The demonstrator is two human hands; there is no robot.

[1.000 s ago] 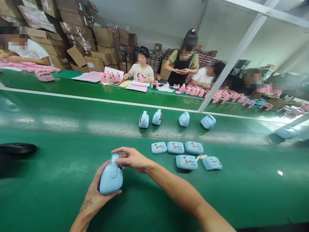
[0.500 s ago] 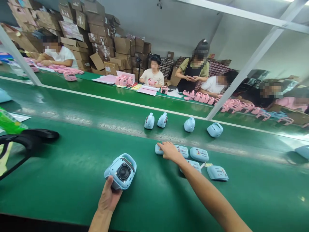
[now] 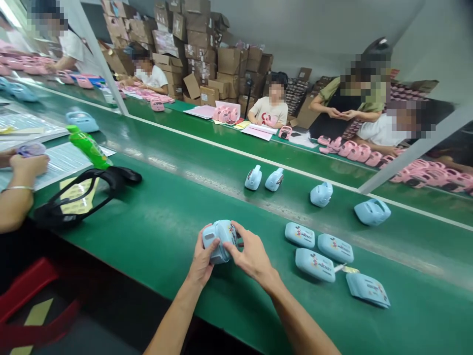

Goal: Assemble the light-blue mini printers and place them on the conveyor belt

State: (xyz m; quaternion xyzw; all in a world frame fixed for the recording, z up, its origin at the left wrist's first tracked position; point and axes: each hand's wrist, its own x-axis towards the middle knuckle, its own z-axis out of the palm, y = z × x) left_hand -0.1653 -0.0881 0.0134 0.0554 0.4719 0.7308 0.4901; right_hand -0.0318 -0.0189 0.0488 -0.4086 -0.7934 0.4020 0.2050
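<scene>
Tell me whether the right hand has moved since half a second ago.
Yes: judged against the loose printed covers, the right hand has moved left, away from them, to the blue speaker.

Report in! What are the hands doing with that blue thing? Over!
Left hand gripping blue device. Right hand holding printed cover against it. Other covers off to the right, seemingly not in the way.

Grey wall (image 3: pixel 295 29); brown cartons (image 3: pixel 199 39) stacked before it; long green worktable (image 3: pixel 162 222); white posts (image 3: pixel 99 58); red seat (image 3: pixel 31 283).
</scene>
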